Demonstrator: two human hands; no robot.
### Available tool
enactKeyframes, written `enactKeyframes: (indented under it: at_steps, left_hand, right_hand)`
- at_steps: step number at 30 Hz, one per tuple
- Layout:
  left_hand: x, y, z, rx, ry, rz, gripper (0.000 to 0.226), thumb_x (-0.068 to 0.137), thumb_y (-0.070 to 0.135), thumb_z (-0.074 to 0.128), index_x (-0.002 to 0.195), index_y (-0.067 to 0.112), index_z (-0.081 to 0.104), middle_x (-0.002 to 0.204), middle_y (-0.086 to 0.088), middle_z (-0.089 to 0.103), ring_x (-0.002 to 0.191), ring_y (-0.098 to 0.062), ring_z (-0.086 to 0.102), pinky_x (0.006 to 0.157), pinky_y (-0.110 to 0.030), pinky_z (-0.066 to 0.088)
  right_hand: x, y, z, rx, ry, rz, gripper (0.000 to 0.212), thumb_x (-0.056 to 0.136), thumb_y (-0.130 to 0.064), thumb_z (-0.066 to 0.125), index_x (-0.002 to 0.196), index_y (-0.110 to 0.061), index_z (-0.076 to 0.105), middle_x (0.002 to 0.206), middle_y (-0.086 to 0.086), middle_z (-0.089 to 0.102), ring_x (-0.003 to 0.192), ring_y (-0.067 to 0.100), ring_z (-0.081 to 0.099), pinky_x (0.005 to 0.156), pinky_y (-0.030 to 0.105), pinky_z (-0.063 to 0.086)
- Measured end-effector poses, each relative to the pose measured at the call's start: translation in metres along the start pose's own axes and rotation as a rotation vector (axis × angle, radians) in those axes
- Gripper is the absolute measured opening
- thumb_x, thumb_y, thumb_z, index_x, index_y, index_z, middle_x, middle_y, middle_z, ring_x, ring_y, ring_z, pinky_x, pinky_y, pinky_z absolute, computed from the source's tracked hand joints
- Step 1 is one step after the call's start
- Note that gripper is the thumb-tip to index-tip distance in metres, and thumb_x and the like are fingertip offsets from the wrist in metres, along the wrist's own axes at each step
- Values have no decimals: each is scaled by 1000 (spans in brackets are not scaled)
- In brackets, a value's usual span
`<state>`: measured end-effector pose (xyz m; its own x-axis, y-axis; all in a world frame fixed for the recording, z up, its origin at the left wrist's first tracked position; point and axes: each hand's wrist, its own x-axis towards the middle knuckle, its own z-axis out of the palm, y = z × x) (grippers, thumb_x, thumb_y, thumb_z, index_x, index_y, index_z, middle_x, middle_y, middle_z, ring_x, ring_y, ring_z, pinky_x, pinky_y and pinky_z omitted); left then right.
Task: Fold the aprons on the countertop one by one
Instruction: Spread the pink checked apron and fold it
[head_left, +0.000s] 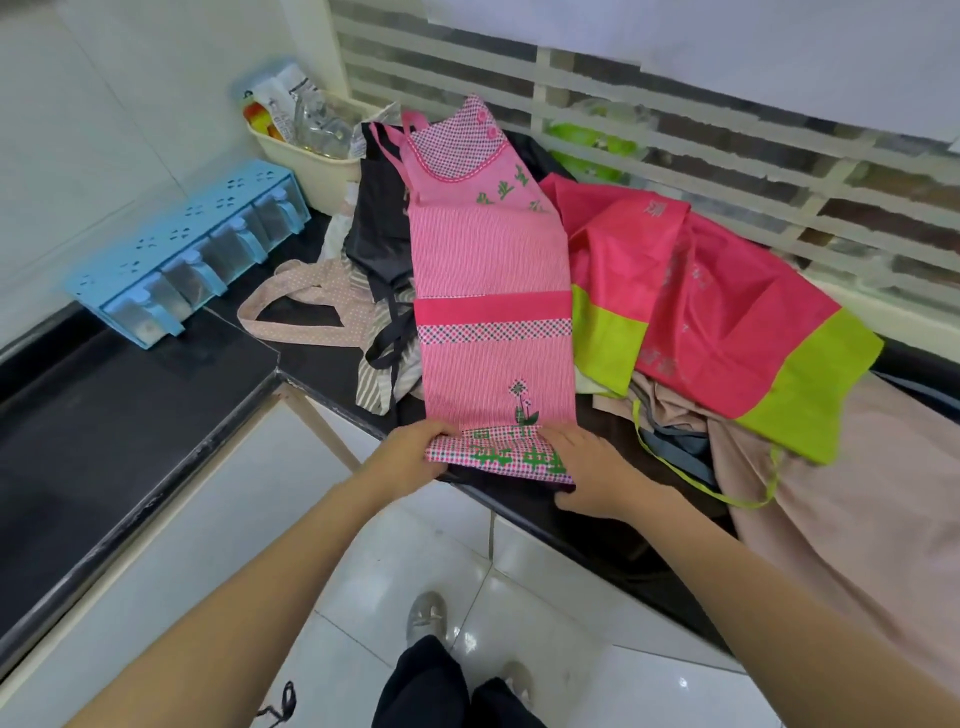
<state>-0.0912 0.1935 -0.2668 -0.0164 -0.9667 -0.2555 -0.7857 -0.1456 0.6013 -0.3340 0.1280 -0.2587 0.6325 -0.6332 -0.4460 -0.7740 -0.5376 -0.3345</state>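
Head view. Nearest the lens, two bare forearms are extended over a white tiled floor (545, 613), with dark trouser legs and pale slippers seen below. At the near edge of the black countertop (104, 415) the hem of a pink striped apron (488, 270) is held at both corners. The left hand (410, 449) is curled round the left corner of the checked hem, fingers on top. The right hand (587, 478) grips the right corner, fingers bent over the cloth and thumb at the counter edge. The hem is seen turned up slightly from the counter.

The pink striped apron is laid lengthwise, folded narrow, bib end far from the person and resting on a heap of dark cloth (379, 228). A beige dotted apron strap (306, 306) is looped on the counter to the left. Just right of the striped apron, a crumpled pink and lime-green apron (727, 312) is recorded, partly over a beige apron (857, 509) that hangs past the counter edge.

A blue seasoning box (182, 260) is noted against the left wall, with a cream basket (311, 161) of packets beside it in the corner.
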Motion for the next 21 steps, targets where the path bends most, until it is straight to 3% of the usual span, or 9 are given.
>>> enactKeyframes:
  at_steps: [2,4,6,9,11,14,16,18,21]
  left_hand:
    - [2,-4,-8,-216,58,-128,20,89,11,61,109,12,67,100,-2,66,89,-15,59,75,-24,42]
    - [3,-2,-11,-331,87,-221,12,93,19,58,95,10,67,81,-3,60,75,-14,52,67,-27,37]
    - [4,2,-11,-430,125,-294,18,95,19,54,84,7,61,71,-2,50,66,-13,44,60,-26,32]
    - [3,7,-7,-466,157,-366,28,97,17,49,71,8,51,62,2,46,58,-11,40,52,-22,27]
    - [2,7,-4,-362,154,-384,36,98,18,46,63,11,43,59,3,41,54,-10,36,49,-22,23]
    - [3,6,-1,-266,152,-403,43,99,19,42,58,13,33,58,0,35,54,-12,32,49,-26,20]
    - [3,6,-1,-224,141,-424,43,100,19,40,58,13,31,58,-1,34,56,-16,34,48,-26,21]
    - [3,8,1,-188,153,-435,39,100,20,40,62,11,36,62,-2,40,64,-23,44,52,-27,27]
    - [-1,11,1,-18,303,-402,18,97,25,47,99,8,51,93,-8,57,92,-31,56,74,-34,39]
  right_hand:
    - [3,7,-8,232,63,26,70,82,-23,68,143,-12,35,144,5,39,133,20,35,105,26,27]
    - [6,13,-15,410,170,78,49,80,-15,72,126,-9,55,121,9,60,114,24,53,88,25,38]
    - [7,15,-18,640,267,124,25,84,-6,68,108,-6,66,98,11,65,95,25,59,68,22,46]
    - [7,10,-18,820,204,296,20,93,-13,57,103,2,65,99,21,65,85,24,59,49,15,51]
    - [8,9,-12,798,135,380,30,97,-24,51,92,5,60,98,28,61,78,26,63,54,25,57]
    - [9,4,-5,747,130,463,46,99,-33,44,79,7,52,75,15,51,67,29,65,69,45,57]
    - [9,-1,-3,642,149,484,45,100,-33,40,64,-6,41,61,6,43,70,35,67,70,44,52]
    - [11,-6,-2,534,178,492,42,101,-34,35,64,-15,38,64,2,44,84,37,66,72,38,48]
    - [20,-7,2,486,184,539,37,100,-35,33,70,-15,40,78,7,51,94,37,64,81,36,47]
